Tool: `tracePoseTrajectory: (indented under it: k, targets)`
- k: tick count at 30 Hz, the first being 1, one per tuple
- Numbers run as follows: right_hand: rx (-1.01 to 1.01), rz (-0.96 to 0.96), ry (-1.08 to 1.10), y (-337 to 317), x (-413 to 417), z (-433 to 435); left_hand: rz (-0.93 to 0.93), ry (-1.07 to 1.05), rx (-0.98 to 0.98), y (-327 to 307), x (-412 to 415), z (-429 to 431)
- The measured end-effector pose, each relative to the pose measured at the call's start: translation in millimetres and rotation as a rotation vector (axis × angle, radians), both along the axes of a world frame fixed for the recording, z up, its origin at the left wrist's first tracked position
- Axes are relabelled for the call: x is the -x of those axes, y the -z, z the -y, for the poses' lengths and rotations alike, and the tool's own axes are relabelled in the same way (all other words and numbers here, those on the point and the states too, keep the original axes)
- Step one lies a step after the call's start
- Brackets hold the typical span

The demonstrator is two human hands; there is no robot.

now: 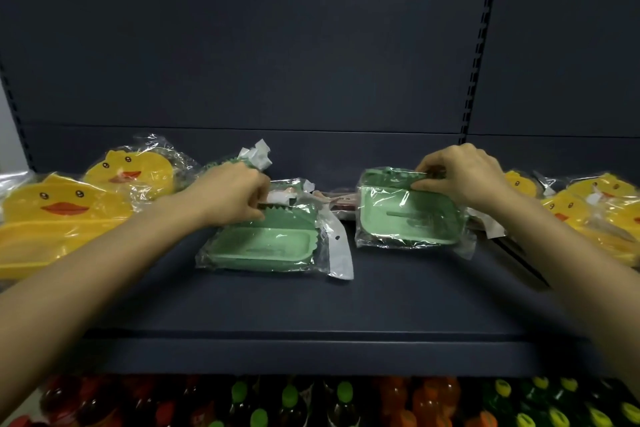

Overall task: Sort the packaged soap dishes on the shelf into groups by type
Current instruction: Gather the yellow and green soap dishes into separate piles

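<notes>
bagged green soap dishes (263, 246) mid-shelf, yellow duck dishes (52, 218) flanking.

Left grip (232, 192) is covering the back edge of the left green dish (263, 246). Yellow duck dishes (52, 218) are running off both side edges. Bottles (346, 402) below are showing blurred, labels unreadable.

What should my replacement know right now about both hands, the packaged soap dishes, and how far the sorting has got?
Left hand: gripping the back edge of the bagged green zigzag-edged soap dish at shelf centre.
Right hand: pinching the top of the bagged plain green soap dish.
Yellow duck-face soap dishes lie in two clusters, far left and far right.
Done: greens are central.
Left: merge the ducks, group the greens; a dark red packet sits behind them.
</notes>
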State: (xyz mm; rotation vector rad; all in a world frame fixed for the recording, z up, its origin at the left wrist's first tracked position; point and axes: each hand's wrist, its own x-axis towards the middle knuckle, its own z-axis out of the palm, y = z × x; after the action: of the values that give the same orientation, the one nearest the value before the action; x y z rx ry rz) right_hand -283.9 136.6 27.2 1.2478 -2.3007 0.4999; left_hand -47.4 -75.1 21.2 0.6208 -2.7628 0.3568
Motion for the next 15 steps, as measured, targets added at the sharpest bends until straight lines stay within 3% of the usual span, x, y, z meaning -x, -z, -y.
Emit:
tracePoseTrajectory:
  k: [7, 15]
  targets:
    - [0.011, 0.006, 0.008, 0, -4, -6, 0.1, -0.017, 0.185, 9, 8, 9]
    - [0.04, 0.022, 0.024, 0, -5, -16, 0.111, 0.07, -0.021, 3, 13, 5]
